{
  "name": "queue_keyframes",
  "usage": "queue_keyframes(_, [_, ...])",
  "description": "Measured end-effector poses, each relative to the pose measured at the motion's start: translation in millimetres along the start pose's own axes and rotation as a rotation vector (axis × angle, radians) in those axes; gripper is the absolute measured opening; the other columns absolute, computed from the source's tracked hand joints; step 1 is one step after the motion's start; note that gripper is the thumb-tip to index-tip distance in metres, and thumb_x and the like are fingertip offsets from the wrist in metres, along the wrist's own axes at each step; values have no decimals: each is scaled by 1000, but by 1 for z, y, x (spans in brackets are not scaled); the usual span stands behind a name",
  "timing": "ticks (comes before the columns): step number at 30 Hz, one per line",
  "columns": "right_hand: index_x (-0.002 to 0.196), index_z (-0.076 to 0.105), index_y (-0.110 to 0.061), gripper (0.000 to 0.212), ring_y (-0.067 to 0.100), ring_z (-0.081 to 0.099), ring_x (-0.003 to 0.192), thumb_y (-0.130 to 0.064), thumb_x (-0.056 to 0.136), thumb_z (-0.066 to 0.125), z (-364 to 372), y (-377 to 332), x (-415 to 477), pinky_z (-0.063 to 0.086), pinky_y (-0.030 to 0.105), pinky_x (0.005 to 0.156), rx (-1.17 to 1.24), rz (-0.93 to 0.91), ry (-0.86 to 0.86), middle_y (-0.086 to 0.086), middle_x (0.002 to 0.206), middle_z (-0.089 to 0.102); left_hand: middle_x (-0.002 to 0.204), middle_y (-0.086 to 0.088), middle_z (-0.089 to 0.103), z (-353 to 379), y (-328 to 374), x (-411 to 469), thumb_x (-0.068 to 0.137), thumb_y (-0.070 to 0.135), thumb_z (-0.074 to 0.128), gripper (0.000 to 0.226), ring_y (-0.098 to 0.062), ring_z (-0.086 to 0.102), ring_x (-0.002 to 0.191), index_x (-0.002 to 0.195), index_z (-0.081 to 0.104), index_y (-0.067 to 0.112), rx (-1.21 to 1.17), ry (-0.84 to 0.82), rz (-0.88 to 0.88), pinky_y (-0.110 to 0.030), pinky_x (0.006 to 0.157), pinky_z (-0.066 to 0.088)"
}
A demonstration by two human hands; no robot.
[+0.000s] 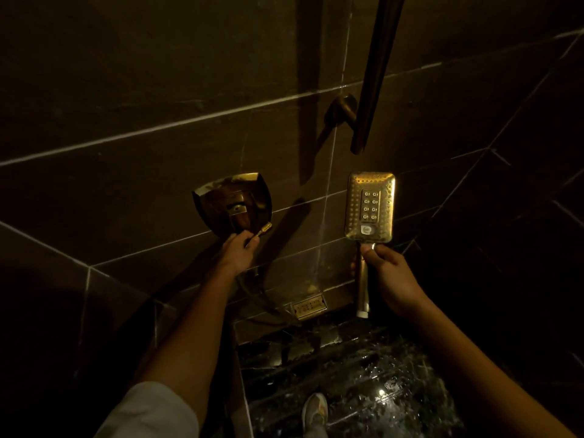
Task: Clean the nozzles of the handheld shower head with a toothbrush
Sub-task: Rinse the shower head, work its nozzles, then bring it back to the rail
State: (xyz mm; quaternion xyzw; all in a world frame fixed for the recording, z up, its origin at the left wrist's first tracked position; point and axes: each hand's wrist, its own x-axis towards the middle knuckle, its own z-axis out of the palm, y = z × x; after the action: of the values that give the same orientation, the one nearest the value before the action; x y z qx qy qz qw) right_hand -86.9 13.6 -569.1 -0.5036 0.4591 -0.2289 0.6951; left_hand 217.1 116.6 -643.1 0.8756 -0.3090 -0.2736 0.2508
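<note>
In a dim, dark-tiled shower, a person's left arm, in a pale sleeve, reaches up and forward to the wall. The left hand has its fingers curled round a knurled gold hose fitting, whose tip points up and to the right. It is held just below a gold valve plate. A dark hose trails down from under the wrist toward a small gold wall outlet near the floor.

To the right, well apart from the left hand, the handheld shower head stands upright. Its rectangular gold face is turned to the camera, and two columns of centre nozzles are plainly visible. The right hand grips the handle just beneath the head, with the thumb across the front and the fingers wrapped behind. The handle's lower end juts out below the fist. A dark slide rail hangs on the wall above. Below, a pale shoe stands on the wet, speckled black floor.
</note>
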Motion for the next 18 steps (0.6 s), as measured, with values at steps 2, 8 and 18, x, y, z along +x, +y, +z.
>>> queue_keyframes(2, [99,71,-12,24,18,72,82,-23,105,50,0,0,-3,56,33,72,3,-7,2,3,85,76,104,-9,49,-3,1,-2,99,40,47,24,-34,60,94,106,60,21,23,-14,10,-53,82,57])
queue_keyframes(8, [100,72,-12,24,20,73,83,-21,105,50,-6,3,-6,56,33,72,-20,-25,35,8,88,76,109,-10,49,-4,1,-5,100,37,47,27,-30,58,94,114,59,18,40,-14,13,-49,82,57])
queue_keyframes(18, [98,70,-11,25,29,73,83,-27,104,51,-41,18,-1,58,48,83,-11,-24,149,11,90,73,131,-18,39,30,31,-44,102,34,46,22,-39,55,109,111,62,21,-79,-17,-30,-42,88,51])
